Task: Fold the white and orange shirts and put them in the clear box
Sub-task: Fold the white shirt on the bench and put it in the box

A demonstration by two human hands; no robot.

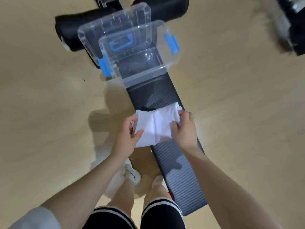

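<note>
Left hand [127, 138]: gripping the L edge of the white shirt [155, 126], thumb on top, fingers curled under the cloth.
Right hand [185, 129]: pinching the R edge of the same shirt, fingers bunched into the fabric; thin ring on one finger.
White shirt: folded into a compact bundle, held between both hands just above the near-middle of the bench [178, 162]; can't tell if it's touching the pad or lifted off it. Seam runs down its centre.
Bench: long dark ribbed pad, runs from near the person's feet away toward the box; bare stretch of pad between shirt & box.
Clear box [143, 63]: sits on the far end of the bench, open, looks empty inside; blue clips on L & R sides.
Lid [115, 28]: clear w/ blue handle, propped behind the box, leaning back over its far rim.
Orange shirt: only a small orange scrap [169, 195] peeks out by the bench's near L edge, next to the person's R leg; too little showing to be sure it's the shirt.
In the way: nothing sits between shirt & box opening.
Around: tan floor [41, 96]; black rolled pads [69, 28] behind the box; blurry dark gear [292, 27] top R, can't make it out.
Person: standing at the bench's near end, black shorts w/ white stripes, white shoes [132, 172].
</note>
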